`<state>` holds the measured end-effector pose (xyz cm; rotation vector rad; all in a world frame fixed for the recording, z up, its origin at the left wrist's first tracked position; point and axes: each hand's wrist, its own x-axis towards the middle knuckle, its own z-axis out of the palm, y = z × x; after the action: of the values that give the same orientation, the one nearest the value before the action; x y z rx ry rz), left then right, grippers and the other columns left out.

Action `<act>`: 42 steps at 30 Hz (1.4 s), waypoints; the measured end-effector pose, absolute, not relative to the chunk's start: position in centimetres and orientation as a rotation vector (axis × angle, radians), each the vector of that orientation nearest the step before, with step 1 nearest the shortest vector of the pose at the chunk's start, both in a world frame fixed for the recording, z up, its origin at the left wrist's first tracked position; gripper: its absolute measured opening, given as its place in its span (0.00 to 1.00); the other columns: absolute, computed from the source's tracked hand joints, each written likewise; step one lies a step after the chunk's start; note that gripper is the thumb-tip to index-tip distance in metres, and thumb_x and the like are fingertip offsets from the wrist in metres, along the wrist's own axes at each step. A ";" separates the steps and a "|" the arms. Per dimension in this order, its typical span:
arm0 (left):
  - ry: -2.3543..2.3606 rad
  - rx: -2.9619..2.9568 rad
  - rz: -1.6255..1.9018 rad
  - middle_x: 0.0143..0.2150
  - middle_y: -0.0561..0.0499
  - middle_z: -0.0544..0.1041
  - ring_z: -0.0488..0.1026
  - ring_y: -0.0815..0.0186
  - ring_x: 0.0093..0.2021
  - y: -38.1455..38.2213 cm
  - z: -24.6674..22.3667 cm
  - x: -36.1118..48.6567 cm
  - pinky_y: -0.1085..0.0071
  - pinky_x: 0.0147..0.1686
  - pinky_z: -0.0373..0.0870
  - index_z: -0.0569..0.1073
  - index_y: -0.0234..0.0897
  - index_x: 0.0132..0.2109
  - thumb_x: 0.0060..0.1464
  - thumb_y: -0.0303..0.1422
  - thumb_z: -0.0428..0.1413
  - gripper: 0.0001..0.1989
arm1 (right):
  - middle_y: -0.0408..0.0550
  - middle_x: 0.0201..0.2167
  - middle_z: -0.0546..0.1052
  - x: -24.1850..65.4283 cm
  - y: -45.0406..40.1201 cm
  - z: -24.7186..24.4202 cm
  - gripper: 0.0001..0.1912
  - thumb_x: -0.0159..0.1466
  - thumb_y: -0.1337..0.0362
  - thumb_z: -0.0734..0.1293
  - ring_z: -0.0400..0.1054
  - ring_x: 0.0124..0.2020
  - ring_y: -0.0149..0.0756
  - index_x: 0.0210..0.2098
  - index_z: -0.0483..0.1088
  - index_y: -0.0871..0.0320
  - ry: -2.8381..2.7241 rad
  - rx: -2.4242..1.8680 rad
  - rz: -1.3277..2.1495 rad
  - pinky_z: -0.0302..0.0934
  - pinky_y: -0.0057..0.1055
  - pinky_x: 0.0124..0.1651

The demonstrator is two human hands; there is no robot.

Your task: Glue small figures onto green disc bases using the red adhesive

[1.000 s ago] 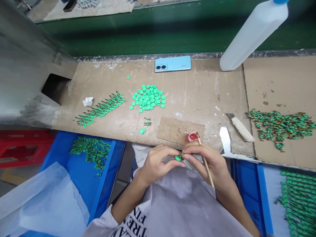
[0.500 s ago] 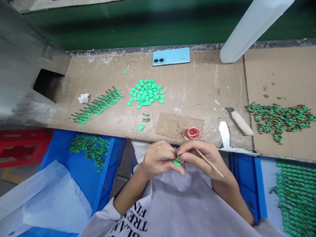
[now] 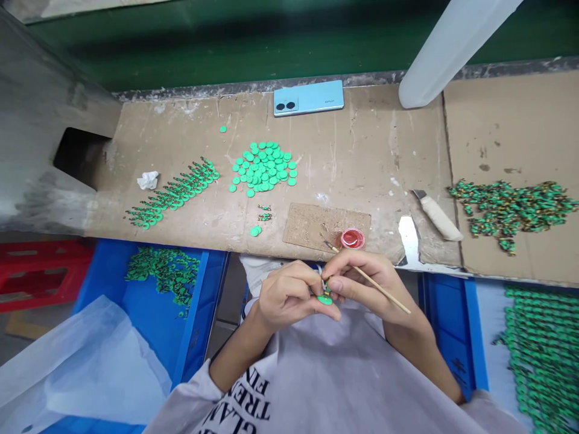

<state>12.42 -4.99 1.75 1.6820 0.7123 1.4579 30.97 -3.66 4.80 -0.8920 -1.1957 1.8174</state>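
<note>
Close to my body, my left hand (image 3: pixel 292 292) pinches a green disc (image 3: pixel 324 299) between thumb and fingers. A tiny green and gold figure (image 3: pixel 326 289) stands on that disc, and the fingertips of my right hand (image 3: pixel 368 283) are closed on it. A thin wooden paintbrush (image 3: pixel 375 284) also lies across my right hand, tucked by the thumb, its bristles toward the table. Just beyond the bristles sits a small cup of red liquid (image 3: pixel 353 239), partly on a brown cardboard piece (image 3: pixel 312 226). My fingers hide most of the figure.
Loose green discs (image 3: pixel 263 167) are heaped mid-table, with rows of figures on discs (image 3: pixel 174 196) to their left. A phone (image 3: pixel 309 98) lies behind. Rightward are a wrapped knife (image 3: pixel 436 216) and a figure pile (image 3: pixel 515 208). Blue bins (image 3: pixel 194 319) flank me, below the table edge.
The view has shifted slightly, so the table items appear a little up and left. Both hands keep their hold on the disc and figure, with only small finger movement.
</note>
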 end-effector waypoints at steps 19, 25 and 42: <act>0.763 1.741 1.423 0.31 0.55 0.80 0.80 0.70 0.30 -4.4 2.2 12.5 0.78 0.29 0.76 0.69 0.39 0.36 0.51 0.29 0.74 0.19 | 0.43 0.28 0.77 31.5 -3.6 4.3 0.11 0.69 0.54 0.74 0.70 0.29 0.32 0.38 0.78 0.55 -1.358 -0.967 1.603 0.63 0.27 0.29; 0.763 1.760 1.430 0.32 0.55 0.80 0.79 0.71 0.30 -4.4 2.1 12.6 0.78 0.31 0.76 0.70 0.39 0.36 0.50 0.29 0.74 0.18 | 0.42 0.27 0.77 31.5 -3.5 4.4 0.10 0.70 0.55 0.73 0.70 0.28 0.32 0.38 0.78 0.55 -1.404 -0.981 1.557 0.64 0.28 0.30; 0.754 1.811 1.433 0.33 0.53 0.81 0.81 0.70 0.31 -4.5 1.9 12.1 0.78 0.32 0.78 0.72 0.37 0.34 0.57 0.22 0.67 0.11 | 0.42 0.26 0.77 31.4 -3.5 4.6 0.11 0.70 0.55 0.72 0.70 0.27 0.32 0.37 0.77 0.55 -1.443 -1.013 1.533 0.64 0.28 0.30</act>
<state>12.14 -4.55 1.87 1.8113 0.7540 1.4332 31.39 -3.55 4.57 -1.0129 -1.4433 1.5333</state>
